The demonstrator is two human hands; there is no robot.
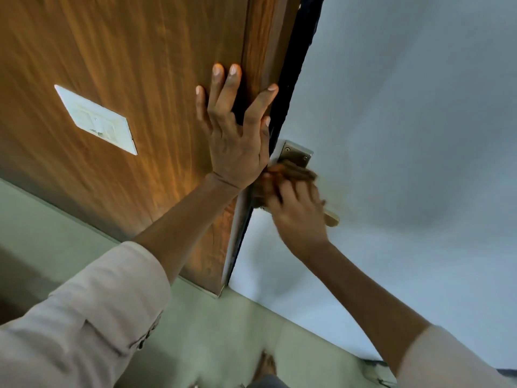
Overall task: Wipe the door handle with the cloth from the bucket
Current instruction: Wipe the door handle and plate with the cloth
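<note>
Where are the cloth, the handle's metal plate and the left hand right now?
cloth (293,175): head view, on the bunched brown fabric above the right hand's knuckles.
metal plate (296,155): head view, on its screwed upper end.
left hand (237,144): head view, on its back.

A white rectangular switch plate (96,119) is set into a brown wood-grain wall panel (126,65). Beside the panel stands a pale grey painted surface (405,121), with pale green floor tiles (212,337) below.
</note>
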